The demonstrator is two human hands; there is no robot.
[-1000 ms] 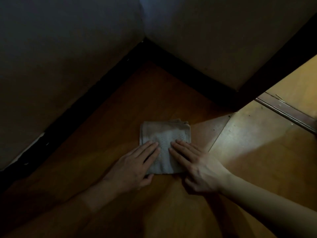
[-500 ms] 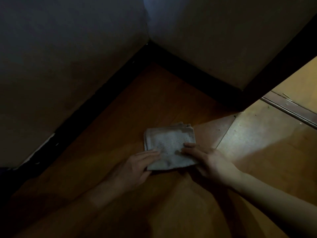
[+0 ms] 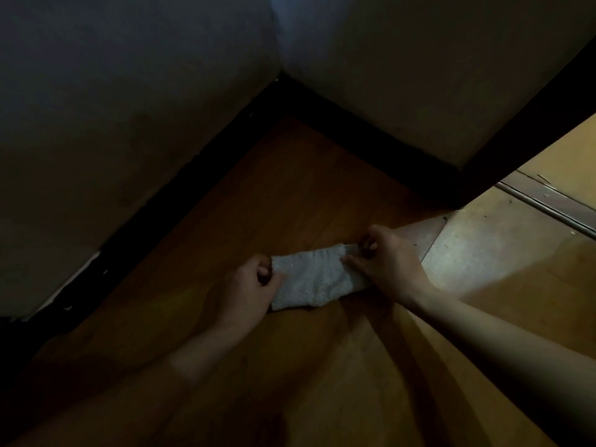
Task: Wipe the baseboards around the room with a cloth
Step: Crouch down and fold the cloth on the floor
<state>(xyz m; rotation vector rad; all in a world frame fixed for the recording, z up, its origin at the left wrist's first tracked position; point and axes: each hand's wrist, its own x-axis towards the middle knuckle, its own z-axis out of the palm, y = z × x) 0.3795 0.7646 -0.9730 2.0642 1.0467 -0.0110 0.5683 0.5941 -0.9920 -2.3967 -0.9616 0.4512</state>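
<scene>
The left hand (image 3: 254, 285) has its fingers curled in and pinches the left end of a pale grey, nubbly terry cloth (image 3: 312, 279). The right hand (image 3: 387, 262) is curled too; its thumb and fingertips pinch the cloth's right end along the upper edge. Both forearms reach in from the lower edge of the view. The cloth is a folded oblong band stretched between the two hands, its right end a little farther from the person than its left. It is low over the brown wooden floor (image 3: 258, 195); whether it rests on the boards or is held just clear of them cannot be told.

Beyond the cloth the floor runs into a room corner. A black baseboard (image 3: 161, 201) follows the foot of the dim grey left wall (image 3: 129, 91), and a second black baseboard strip (image 3: 371, 140) follows the pale back wall (image 3: 419, 59); the two meet in the corner. The cloth is well apart from both. To the right stands a dark upright door frame (image 3: 532, 130), and past it a metal threshold strip (image 3: 548, 201) crosses a brighter patch of floor.
</scene>
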